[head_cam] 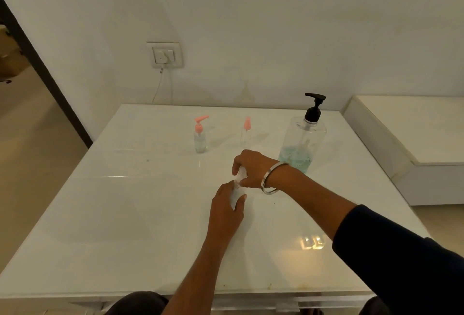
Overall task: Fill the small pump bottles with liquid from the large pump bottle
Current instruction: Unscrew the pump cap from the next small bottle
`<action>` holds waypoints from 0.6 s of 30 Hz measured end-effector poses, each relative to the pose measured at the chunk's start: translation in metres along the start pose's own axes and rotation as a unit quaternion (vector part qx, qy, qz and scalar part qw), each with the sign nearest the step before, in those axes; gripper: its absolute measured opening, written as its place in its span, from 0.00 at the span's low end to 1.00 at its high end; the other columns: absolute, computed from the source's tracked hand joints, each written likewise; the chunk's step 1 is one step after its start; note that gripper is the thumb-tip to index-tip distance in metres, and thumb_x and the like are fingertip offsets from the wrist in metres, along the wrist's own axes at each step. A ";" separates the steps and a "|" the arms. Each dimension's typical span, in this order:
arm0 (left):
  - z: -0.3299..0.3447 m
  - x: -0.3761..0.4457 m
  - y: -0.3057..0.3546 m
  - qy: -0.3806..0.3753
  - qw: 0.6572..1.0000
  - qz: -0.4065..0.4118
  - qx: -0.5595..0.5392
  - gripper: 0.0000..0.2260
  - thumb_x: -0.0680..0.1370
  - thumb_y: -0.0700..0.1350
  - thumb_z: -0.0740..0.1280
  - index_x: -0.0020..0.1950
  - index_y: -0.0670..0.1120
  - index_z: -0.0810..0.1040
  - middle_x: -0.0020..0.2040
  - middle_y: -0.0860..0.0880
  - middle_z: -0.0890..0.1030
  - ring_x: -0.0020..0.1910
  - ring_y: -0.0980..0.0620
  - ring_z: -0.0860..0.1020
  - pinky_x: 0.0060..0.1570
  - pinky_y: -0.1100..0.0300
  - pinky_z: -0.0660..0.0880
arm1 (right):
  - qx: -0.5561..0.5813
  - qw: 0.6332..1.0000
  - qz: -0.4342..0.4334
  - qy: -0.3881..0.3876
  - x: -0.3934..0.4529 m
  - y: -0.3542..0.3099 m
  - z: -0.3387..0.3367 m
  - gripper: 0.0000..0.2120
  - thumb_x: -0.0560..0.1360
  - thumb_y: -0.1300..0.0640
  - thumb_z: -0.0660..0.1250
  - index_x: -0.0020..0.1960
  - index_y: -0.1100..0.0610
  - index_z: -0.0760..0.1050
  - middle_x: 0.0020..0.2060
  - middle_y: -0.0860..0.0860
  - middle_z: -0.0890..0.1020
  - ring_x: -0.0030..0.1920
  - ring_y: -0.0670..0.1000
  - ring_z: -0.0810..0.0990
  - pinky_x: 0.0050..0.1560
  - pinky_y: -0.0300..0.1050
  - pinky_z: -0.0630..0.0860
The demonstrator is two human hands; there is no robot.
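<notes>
The left hand (227, 205) steadies a small white bottle (237, 195) on the tabletop (125, 214); right hand (251, 169) fingers curl around its top, probably to twist it.

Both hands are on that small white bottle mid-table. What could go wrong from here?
1. The left hand holds the white bottle's body while the right hand grips its top; if the top comes free suddenly, the bottle may tip.
2. The right forearm lies close to the large bottle; a swing outward might knock it.
3. The two pink-pump bottles stand just beyond the hands and could topple.
</notes>
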State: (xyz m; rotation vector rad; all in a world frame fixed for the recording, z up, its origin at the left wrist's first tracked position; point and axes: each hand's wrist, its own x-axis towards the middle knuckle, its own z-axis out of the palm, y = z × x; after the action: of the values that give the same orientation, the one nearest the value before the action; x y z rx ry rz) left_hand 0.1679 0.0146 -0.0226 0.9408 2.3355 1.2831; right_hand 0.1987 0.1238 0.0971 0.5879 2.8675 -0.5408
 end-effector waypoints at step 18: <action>-0.001 0.000 0.002 0.013 1.000 -0.012 -0.002 0.18 0.78 0.49 0.64 0.66 0.46 0.70 0.64 0.49 0.75 0.62 0.52 0.73 0.60 0.68 0.64 | -0.028 0.999 -0.024 -0.002 0.001 -0.002 0.000 0.08 0.72 0.62 0.67 0.51 0.58 0.75 0.53 0.55 0.77 0.52 0.54 0.77 0.48 0.40 0.72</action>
State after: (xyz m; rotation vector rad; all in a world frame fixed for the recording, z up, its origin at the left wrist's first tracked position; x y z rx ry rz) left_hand 0.1682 0.0142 -0.0202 0.8980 2.3569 1.2979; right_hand 0.1967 0.1222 0.0973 0.5087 2.8894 -0.4657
